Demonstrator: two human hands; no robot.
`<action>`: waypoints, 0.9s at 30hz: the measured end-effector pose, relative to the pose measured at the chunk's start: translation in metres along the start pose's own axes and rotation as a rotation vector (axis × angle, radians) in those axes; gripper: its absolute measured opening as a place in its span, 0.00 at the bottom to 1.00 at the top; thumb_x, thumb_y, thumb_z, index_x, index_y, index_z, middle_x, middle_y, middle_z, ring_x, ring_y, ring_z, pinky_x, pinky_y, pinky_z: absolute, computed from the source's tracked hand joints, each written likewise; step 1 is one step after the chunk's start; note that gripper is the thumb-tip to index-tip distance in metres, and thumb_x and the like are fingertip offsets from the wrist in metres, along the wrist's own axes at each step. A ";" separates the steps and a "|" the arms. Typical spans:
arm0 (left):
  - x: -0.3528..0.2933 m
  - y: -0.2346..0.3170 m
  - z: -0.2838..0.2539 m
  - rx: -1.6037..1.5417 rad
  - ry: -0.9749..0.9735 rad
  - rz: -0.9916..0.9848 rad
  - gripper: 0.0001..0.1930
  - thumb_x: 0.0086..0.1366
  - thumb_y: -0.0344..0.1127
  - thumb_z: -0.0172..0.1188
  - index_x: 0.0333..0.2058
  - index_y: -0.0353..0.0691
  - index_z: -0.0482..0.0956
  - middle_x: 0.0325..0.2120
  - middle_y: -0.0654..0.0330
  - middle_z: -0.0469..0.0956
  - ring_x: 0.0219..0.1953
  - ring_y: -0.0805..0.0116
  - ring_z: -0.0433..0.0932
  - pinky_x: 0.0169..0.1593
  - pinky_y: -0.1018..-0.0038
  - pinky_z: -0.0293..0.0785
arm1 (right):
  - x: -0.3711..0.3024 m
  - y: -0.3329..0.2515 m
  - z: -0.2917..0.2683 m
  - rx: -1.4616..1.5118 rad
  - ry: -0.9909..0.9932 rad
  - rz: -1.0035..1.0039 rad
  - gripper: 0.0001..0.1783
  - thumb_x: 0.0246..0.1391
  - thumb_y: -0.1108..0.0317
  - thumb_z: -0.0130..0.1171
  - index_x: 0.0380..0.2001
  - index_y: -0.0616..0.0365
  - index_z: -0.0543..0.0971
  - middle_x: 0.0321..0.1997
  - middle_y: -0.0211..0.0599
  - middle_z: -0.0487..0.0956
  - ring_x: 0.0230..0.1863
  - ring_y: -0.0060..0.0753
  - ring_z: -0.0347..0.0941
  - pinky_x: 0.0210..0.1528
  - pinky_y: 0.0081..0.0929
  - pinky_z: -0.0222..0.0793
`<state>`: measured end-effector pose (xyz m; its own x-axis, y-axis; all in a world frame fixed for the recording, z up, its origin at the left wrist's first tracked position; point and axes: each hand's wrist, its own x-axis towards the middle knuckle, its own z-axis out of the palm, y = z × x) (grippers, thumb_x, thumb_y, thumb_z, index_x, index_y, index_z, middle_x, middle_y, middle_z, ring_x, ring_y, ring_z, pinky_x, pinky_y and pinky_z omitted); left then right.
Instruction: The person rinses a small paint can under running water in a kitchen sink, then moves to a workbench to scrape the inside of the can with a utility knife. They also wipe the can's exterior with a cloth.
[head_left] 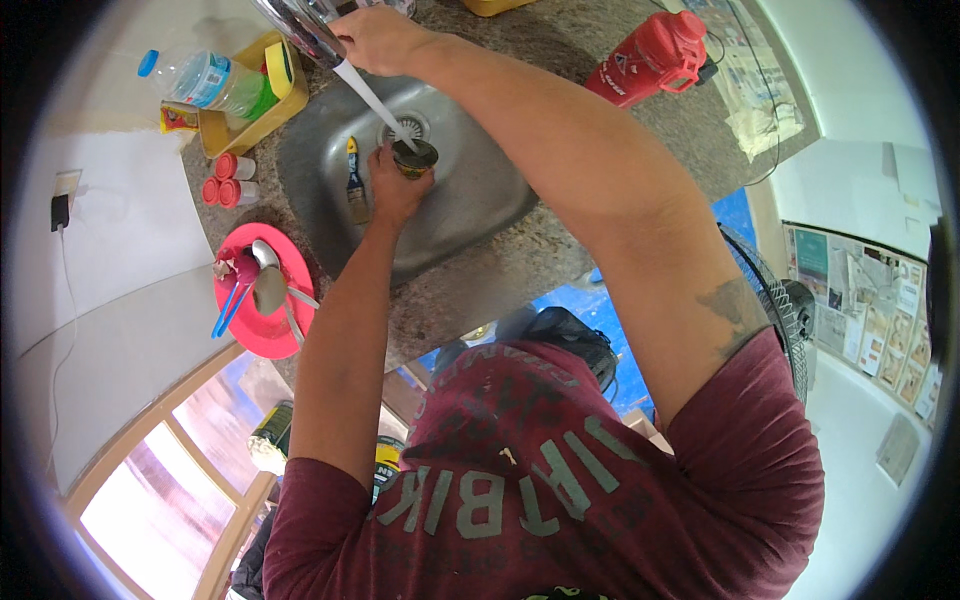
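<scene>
My left hand (398,188) is wrapped round a small open tin can (415,160), held low in the steel sink (470,210) near the drain (408,128). A stream of water (370,98) runs down from the chrome faucet (300,30) onto the can. At the back of the sink my right hand (385,42) grips the faucet's far side, its fingertips partly hidden by the spout. A paintbrush (355,182) with a yellow and dark handle lies in the basin, just left of my left hand.
Left of the sink stand a yellow caddy (212,130) with a plastic bottle (215,82), several red-lidded jars (230,180) and a red plate (268,325) with spoons. A red jug (650,58) rests on the right counter. A fan (775,290) is behind my right arm.
</scene>
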<state>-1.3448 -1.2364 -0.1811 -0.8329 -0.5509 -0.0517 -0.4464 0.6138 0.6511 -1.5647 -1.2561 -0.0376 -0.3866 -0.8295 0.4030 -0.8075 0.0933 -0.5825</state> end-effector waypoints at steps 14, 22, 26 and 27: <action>0.008 -0.007 0.025 -0.211 0.002 -0.040 0.49 0.50 0.37 0.80 0.65 0.26 0.60 0.61 0.38 0.69 0.63 0.43 0.72 0.68 0.59 0.68 | -0.002 -0.007 -0.006 0.002 -0.029 0.070 0.28 0.66 0.39 0.53 0.53 0.47 0.85 0.48 0.50 0.85 0.49 0.57 0.81 0.55 0.47 0.76; 0.012 0.016 0.022 -0.284 0.012 -0.057 0.48 0.50 0.35 0.80 0.64 0.27 0.61 0.59 0.40 0.71 0.62 0.44 0.74 0.66 0.58 0.70 | -0.012 -0.020 -0.022 -0.031 0.042 0.020 0.15 0.64 0.58 0.55 0.47 0.45 0.86 0.39 0.50 0.85 0.42 0.57 0.82 0.48 0.48 0.77; 0.016 0.008 0.030 -0.200 0.059 -0.020 0.45 0.49 0.37 0.81 0.62 0.28 0.66 0.58 0.41 0.73 0.61 0.42 0.74 0.64 0.57 0.70 | -0.013 -0.024 -0.025 -0.026 0.022 0.043 0.14 0.64 0.58 0.55 0.47 0.45 0.85 0.39 0.50 0.85 0.42 0.57 0.82 0.48 0.48 0.78; 0.016 0.006 0.032 -0.206 0.086 -0.012 0.44 0.49 0.37 0.82 0.62 0.28 0.67 0.57 0.41 0.73 0.61 0.42 0.74 0.64 0.57 0.70 | -0.013 -0.024 -0.025 -0.031 -0.001 0.053 0.17 0.65 0.52 0.55 0.47 0.45 0.85 0.41 0.49 0.85 0.44 0.57 0.82 0.49 0.48 0.77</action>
<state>-1.3716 -1.2235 -0.2017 -0.7932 -0.6090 -0.0017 -0.3728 0.4833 0.7921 -1.5518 -1.2339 -0.0111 -0.4286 -0.8236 0.3716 -0.7994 0.1540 -0.5807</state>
